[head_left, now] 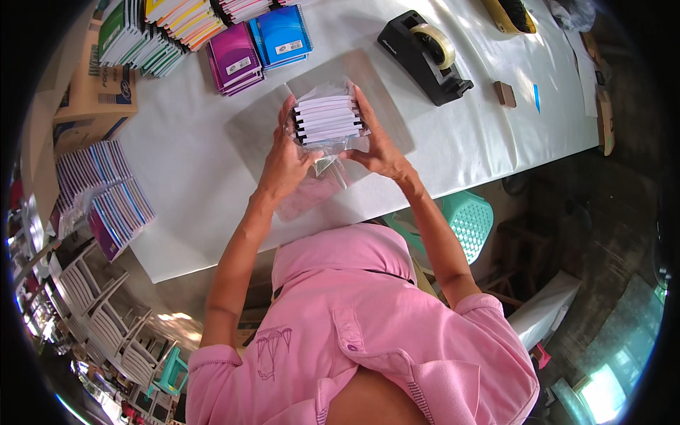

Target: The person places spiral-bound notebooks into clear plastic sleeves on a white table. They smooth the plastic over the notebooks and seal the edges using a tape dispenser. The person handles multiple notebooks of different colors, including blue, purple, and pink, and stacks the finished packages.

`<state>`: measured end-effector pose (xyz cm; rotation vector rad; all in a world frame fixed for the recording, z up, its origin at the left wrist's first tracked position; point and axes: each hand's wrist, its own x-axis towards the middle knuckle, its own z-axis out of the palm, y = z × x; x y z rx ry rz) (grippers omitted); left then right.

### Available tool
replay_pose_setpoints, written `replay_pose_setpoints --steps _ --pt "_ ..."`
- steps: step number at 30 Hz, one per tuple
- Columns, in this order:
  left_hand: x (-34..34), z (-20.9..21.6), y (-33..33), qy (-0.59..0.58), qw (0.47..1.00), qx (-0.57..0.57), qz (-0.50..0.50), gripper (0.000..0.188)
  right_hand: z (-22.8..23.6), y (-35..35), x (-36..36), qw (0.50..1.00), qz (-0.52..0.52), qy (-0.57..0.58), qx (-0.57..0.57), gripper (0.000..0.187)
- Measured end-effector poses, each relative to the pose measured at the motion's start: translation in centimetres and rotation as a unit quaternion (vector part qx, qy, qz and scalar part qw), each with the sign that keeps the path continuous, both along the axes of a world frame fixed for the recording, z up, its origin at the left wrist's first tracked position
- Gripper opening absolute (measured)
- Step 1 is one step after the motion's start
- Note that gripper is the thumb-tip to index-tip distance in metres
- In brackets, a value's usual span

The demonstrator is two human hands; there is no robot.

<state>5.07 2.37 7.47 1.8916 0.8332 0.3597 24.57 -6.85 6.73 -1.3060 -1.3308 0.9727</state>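
Both my hands grip a stack of small spiral notebooks wrapped in a clear plastic bag, held just above the white table. My left hand clasps the stack's left side. Along the right side lies my right hand, fingers stretched over the top edge. The loose end of the bag hangs crumpled between my palms. A grey board lies under the stack on the table.
Purple notebooks and blue notebooks sit behind the stack, with more coloured piles at the back left. A black tape dispenser stands at the right. A cardboard box and bagged notebooks are left; a green stool is below.
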Motion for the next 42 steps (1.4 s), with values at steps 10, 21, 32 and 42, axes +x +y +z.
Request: replay_pose_setpoints --steps 10,21,32,42 --pt "2.0 0.7 2.8 -0.217 0.937 -0.211 0.176 0.076 0.1 -0.3 0.6 0.996 -0.009 0.09 0.0 0.106" --pt "-2.1 -0.1 3.0 -0.318 0.926 -0.177 0.1 0.062 -0.4 -0.7 2.5 0.994 -0.074 0.04 0.067 0.075" --pt "-1.2 2.1 5.1 -0.102 0.964 0.239 -0.05 0.06 0.3 -0.9 1.5 0.988 -0.116 -0.069 0.075 0.058" --pt "0.3 1.5 4.7 -0.089 0.939 0.328 -0.043 0.049 1.1 1.3 0.2 0.982 -0.084 -0.131 0.107 0.039"
